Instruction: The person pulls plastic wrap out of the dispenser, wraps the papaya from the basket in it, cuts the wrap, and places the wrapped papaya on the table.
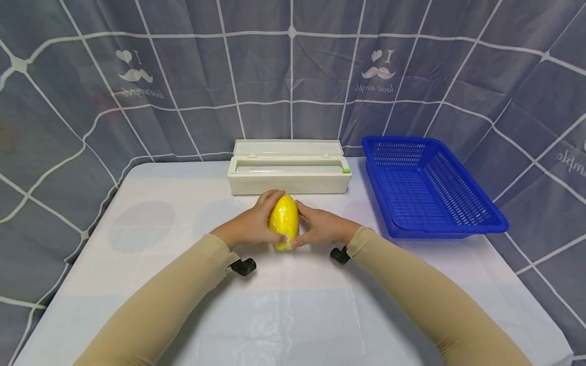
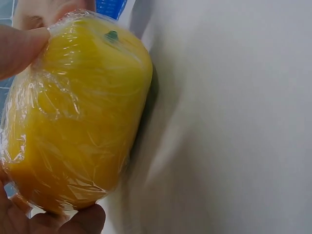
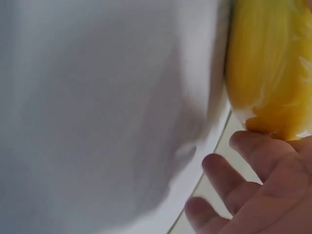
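A yellow oblong fruit [image 1: 285, 218] wrapped in clear cling film stands out at the middle of the table; its exact kind is unclear. The left wrist view shows the wrapped fruit [image 2: 92, 107] up close, with creased, shiny film and a small green spot near one end. My left hand [image 1: 254, 222] grips its left side, thumb at the near end, fingers at the far end. From the right, my right hand [image 1: 324, 226] holds it between thumb and forefinger. In the right wrist view its other fingers [image 3: 226, 183] are spread apart, off the fruit.
Behind the fruit stands a long white cling film dispenser [image 1: 289, 184], lid raised, with a green slider [image 1: 346, 171] at its right end. A blue plastic basket [image 1: 450, 230] sits at the right rear of the table [image 1: 293, 325]. A grey checked curtain [image 1: 261, 66] hangs behind.
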Tool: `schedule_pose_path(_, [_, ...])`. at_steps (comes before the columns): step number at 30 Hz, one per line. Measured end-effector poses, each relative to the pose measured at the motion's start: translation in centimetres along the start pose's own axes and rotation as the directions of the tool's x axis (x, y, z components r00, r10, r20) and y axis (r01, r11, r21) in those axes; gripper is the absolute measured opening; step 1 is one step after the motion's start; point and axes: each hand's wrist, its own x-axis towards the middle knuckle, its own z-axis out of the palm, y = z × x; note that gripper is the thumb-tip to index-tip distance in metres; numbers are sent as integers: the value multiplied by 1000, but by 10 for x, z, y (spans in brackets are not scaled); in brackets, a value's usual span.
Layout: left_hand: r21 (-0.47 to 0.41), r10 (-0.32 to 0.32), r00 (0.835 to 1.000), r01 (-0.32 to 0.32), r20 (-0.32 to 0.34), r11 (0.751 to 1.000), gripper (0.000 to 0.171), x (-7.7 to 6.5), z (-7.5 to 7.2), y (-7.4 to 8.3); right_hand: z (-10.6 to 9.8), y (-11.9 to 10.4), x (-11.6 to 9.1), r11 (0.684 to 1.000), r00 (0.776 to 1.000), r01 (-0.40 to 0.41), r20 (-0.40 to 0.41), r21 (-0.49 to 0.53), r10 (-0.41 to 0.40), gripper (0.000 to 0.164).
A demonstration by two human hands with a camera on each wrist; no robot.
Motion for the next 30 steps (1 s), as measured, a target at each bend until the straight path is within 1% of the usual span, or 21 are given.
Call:
schedule_pose_path(2, [-19,12,1000,-12,-7,1000,123,-1,1,-1,1,1,-1,999,999,31,-38,16,-31,112])
schedule_pose_path(4, [-38,19,1000,-20,-8,999,124,-3,3,0,1,1,-3,999,996,43,-75,19,-41,106])
schedule_pose_path(9, [-75,32,999,-33,-7,997,123,-5,7,4,-1,-1,-12,1000,989,4,-148,-24,-7,109])
schedule_pose_path(11, [-73,34,999,-34,2,997,121,-4,8,5,-2,-1,-15,1000,987,4,-159,-24,-8,110])
schedule_pose_path(15, [-44,15,999,-14,34,999,120,-6,7,7,-2,-1,-18,999,990,37,-135,4,-36,107])
schedule_pose_path(18, [-13,-15,999,16,51,1000,120,-9,2,8,-3,0,-18,1000,995,3,-102,15,-1,114])
schedule_pose_path(21, [9,-47,997,46,65,999,120,-13,-4,6,-2,-2,-17,996,995,-85,-56,-35,83,125])
schedule_pose_path(22, [11,-56,996,56,71,998,120,-14,-5,5,0,-2,-16,992,994,-103,-40,-66,101,128])
schedule_pose_path(24, [7,-69,994,69,82,998,119,-17,-8,3,3,-4,-13,985,994,-112,-18,-129,110,129])
schedule_pose_path(25, [5,-71,994,71,86,997,119,-18,-9,2,5,-5,-12,982,994,-107,-17,-155,106,129])
schedule_pose_path(27, [-4,-73,993,74,96,997,120,-20,-11,0,9,-7,-9,982,996,-84,-26,-171,80,127])
schedule_pose_path(30, [-11,-70,992,72,101,997,121,-22,-11,-2,13,-8,-8,985,996,-79,-62,-151,71,126])
